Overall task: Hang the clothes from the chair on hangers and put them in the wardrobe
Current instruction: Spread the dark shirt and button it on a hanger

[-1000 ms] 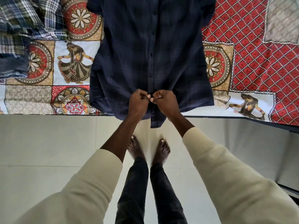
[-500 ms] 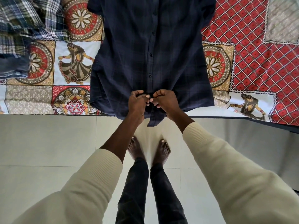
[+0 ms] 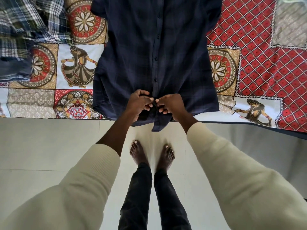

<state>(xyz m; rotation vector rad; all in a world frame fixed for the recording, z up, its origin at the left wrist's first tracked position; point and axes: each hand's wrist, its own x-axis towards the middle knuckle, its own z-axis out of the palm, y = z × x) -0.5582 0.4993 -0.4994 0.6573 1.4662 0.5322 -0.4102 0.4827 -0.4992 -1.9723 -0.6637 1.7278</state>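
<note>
Both hands [image 3: 140, 103] [image 3: 172, 104] now slightly apart, fingers pinching dark shirt [image 3: 154, 52] placket near overhanging hem at bed edge [image 3: 49, 117].

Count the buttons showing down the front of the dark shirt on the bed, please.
4 clearly show on the dark shirt placket: one near the top, then. Another sits between the left hand and right hand, largely hidden; more may lie above the frame.
</note>
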